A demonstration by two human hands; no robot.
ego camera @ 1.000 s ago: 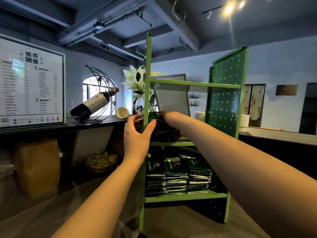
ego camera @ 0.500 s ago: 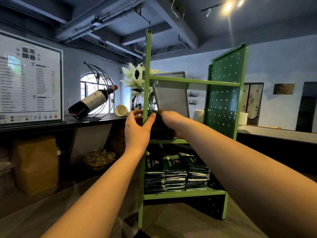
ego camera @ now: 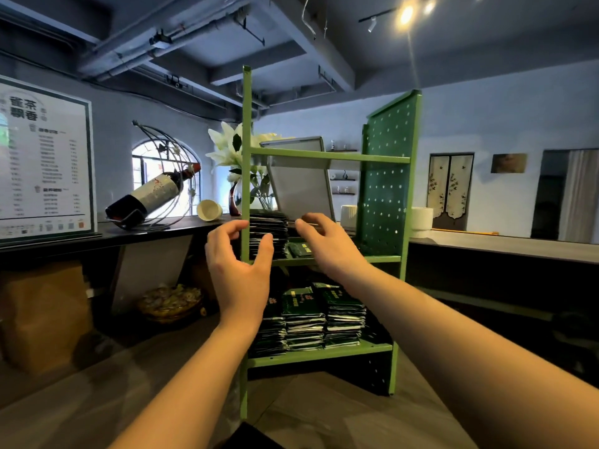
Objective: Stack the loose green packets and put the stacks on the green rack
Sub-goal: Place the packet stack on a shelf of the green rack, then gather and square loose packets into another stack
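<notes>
Both hands just let go: left hand & right hand spread, holding nothing. New stack now sits on green rack mid shelf, w/ 3 stacks below. Drop-off looks done imo.

Green rack: upright, three shelves, perforated right panel. Middle shelf: dark packet stack at left post; flat packet just beside it. Bottom shelf: three packet stacks side by side.

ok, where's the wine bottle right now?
Head view, left side: the wine bottle lies tilted in a wire holder on the dark counter, left of the green rack.
</notes>
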